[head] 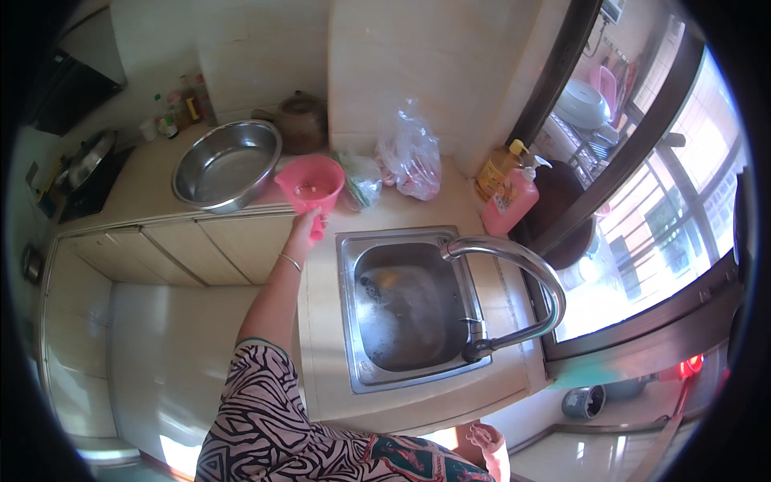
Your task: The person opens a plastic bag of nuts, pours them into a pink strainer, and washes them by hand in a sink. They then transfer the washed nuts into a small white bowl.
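My left hand (312, 224) grips the handle of a pink plastic dipper (328, 181) at the counter's corner. A few small pale bits lie in the bottom of the dipper. To its left a wide stainless steel basin (226, 172) rests on the counter. Beside the dipper on the right is a clear plastic bag of green vegetables (360, 184). My right hand (485, 438) hangs low by my side with loosely bent fingers and nothing visible in it. Cloudy, sudsy water stands in the steel sink (346, 313), with a yellowish thing (385, 278) in it, unclear.
A curved chrome faucet (557, 289) arches over the sink. Behind it stand a pink pump bottle (512, 202) and a yellow-capped bottle (499, 169). Another plastic bag (415, 169) and a brown pot (301, 123) sit along the wall. A window frame (614, 150) borders the right.
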`<state>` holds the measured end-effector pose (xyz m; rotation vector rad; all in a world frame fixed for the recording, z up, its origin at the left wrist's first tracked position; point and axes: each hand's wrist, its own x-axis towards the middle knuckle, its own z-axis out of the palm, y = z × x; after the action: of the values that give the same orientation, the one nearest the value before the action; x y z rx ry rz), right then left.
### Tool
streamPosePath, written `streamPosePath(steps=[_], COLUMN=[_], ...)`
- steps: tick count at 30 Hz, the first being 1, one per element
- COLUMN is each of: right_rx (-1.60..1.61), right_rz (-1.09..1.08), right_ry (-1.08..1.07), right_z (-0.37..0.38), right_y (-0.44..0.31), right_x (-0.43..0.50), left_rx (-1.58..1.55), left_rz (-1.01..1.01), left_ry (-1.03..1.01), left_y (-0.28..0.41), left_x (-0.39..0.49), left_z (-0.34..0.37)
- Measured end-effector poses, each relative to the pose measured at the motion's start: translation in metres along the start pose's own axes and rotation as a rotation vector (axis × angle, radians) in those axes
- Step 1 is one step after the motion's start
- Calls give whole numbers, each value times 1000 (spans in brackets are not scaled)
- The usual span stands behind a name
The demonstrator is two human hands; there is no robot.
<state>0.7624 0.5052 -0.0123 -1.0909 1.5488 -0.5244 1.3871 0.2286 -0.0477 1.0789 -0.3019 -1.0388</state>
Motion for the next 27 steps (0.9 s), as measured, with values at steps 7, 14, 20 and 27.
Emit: streamPosePath(steps=[7,14,20,27], right_rx=[-45,-82,-137,218], right_rz=[71,64,89,-11], right_ry=[82,31,28,-76], right_z=[7,-12,-47,-124], right_y=[3,-3,23,130], right_x=[-5,9,13,23], left_rx=[-53,-120,120,318], left_rz=[110,-30,-48,-380], left_ry=[-185,82,-5,-445], left_y=[-11,-14,-32,-127], left_x=[76,-24,-198,-385], left_z=[-29,-60,-9,121])
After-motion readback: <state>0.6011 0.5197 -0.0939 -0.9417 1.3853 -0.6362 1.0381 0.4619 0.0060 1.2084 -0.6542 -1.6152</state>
